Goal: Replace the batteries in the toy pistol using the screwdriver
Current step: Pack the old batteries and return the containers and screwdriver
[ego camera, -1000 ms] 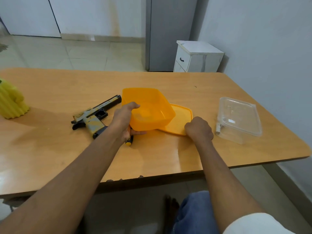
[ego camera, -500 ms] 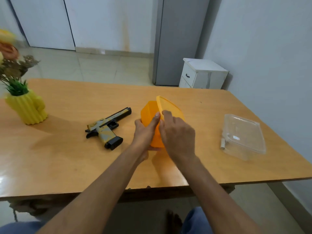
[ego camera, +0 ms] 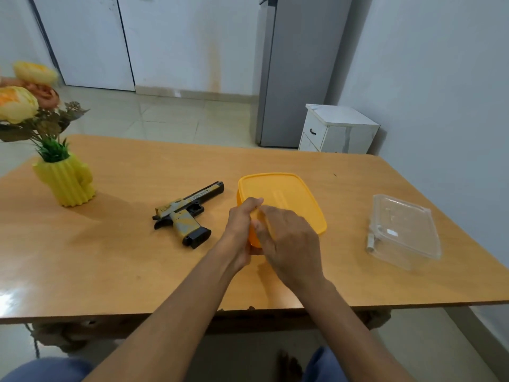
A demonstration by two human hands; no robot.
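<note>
My two hands cover the near left corner of the orange plastic food box (ego camera: pixel 283 201), so its near wall and whatever lies under my palms are hidden from me; its orange lid sits on top and I cannot see inside. My left hand (ego camera: pixel 242 230) has its fingers curled round that corner, the fingertips on the lid's rim. My right hand (ego camera: pixel 289 244) lies over the near edge just beside it, back upward; its fingers are blurred and I cannot tell whether they pinch the lid or only press on it. I see no screwdriver.

The camouflage-painted toy pistol (ego camera: pixel 187 213) lies on its side on the wooden table (ego camera: pixel 110 257), just left of the orange box and apart from it. It is tan with yellow patches, black at the muzzle, trigger guard and magazine base; the barrel points away and right towards the box's far corner, the grip towards me. A line of small print runs along the slide, too small to read.

Well right of the orange box sits a clear plastic container (ego camera: pixel 405 230) with a small white label I cannot read and a pale cylindrical thing at its left side. Far left of the box stands a yellow ribbed vase of flowers (ego camera: pixel 66 180), its blooms cut off by the frame's edge.
</note>
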